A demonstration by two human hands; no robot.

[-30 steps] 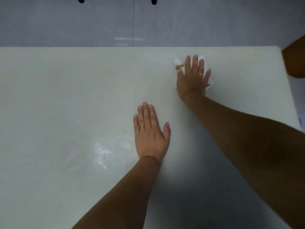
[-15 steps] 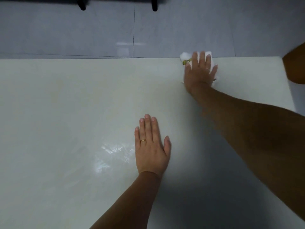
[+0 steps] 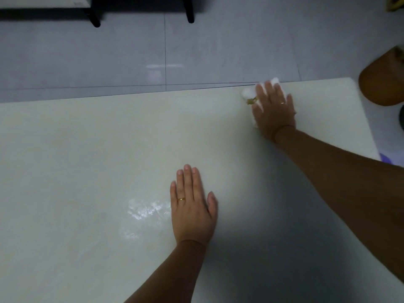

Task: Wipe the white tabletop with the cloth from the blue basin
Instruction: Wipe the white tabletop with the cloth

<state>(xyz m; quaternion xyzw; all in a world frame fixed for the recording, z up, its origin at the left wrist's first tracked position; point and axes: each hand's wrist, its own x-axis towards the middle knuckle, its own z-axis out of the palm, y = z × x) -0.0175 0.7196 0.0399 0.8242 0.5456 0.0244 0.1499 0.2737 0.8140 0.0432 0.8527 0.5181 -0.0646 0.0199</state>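
**Cloth pressed flat at the far edge of the white bench**

A person's right hand (image 3: 274, 107) lies palm down on a white cloth (image 3: 249, 92) at the far edge of the white bench (image 3: 87, 149), near its far right corner. The fingers are spread and extended, pinning the cloth to the surface rather than closing around it; bunched folds of the cloth show beyond the fingertips and beside the forefinger, along with a small yellow-green tag or mark (image 3: 251, 101). A ring sits on one finger. The right arm is stretched out straight from the lower right of the view.

The left hand (image 3: 193, 206) rests flat and empty on the bench nearer the person, fingers together and pointing away, thumb out to the right, a gold ring (image 3: 181, 199) on the ring finger. Just beside it, to the left, a smeared patch (image 3: 146, 209) glints on the surface.

The bench top is pale and glossy, shadowed under the arms. Beyond its far edge lies a grey tiled floor (image 3: 218, 51), with the black legs of some furniture (image 3: 190, 12) at the top. A rounded brown object (image 3: 382, 82) stands off the bench's right end; what it is cannot be told.
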